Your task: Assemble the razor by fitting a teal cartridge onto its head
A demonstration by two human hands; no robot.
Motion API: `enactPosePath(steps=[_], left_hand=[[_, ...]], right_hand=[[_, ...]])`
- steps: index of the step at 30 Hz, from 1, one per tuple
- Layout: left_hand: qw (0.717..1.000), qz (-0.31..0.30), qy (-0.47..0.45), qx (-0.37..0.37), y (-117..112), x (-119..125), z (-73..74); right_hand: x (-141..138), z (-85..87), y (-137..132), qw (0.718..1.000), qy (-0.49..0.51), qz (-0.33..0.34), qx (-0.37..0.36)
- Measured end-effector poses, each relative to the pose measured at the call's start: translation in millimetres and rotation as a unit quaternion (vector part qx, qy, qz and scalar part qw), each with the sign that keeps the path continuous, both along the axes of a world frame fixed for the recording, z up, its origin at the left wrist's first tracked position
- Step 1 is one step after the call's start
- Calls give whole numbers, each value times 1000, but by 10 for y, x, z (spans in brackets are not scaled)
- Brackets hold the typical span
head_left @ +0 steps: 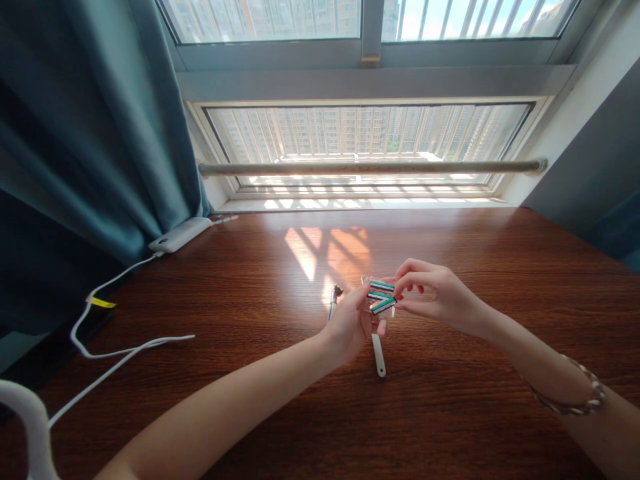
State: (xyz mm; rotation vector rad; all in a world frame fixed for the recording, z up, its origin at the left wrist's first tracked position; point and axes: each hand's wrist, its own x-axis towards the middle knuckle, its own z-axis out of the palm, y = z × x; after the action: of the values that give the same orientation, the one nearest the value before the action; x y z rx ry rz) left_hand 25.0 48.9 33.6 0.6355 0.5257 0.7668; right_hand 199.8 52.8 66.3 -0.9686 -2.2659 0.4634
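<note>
Left hand [349,328] holds cartridges [382,285]; cable [73,331] yellow-tagged.

one left hand [347,330] and one right hand [435,297] show, with three green-striped cartridges [384,305], one razor [333,301], one white handle [379,358], one bracelet [597,393], one yellow tag [103,303], one white device [182,235], one window rail [370,168] and one wooden table [240,267].

Head view looks forward and down; desk [450,407] below, window [370,83] ahead.

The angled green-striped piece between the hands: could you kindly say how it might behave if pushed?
The angled green-striped piece looks small, so probably light; its straight shape suggests stiffness. Askew to the other two pieces, it may shift loosely.
</note>
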Motion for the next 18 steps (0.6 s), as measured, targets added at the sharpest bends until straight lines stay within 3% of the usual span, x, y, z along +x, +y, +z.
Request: enactPosePath(steps=[7, 18], left_hand=[[998, 23, -32, 54, 15, -32, -44], [996, 32, -72, 48, 25, -24, -14]], right_hand=[[11, 8, -4, 999, 0, -28, 34], [27, 15, -17, 995, -29, -63, 78]])
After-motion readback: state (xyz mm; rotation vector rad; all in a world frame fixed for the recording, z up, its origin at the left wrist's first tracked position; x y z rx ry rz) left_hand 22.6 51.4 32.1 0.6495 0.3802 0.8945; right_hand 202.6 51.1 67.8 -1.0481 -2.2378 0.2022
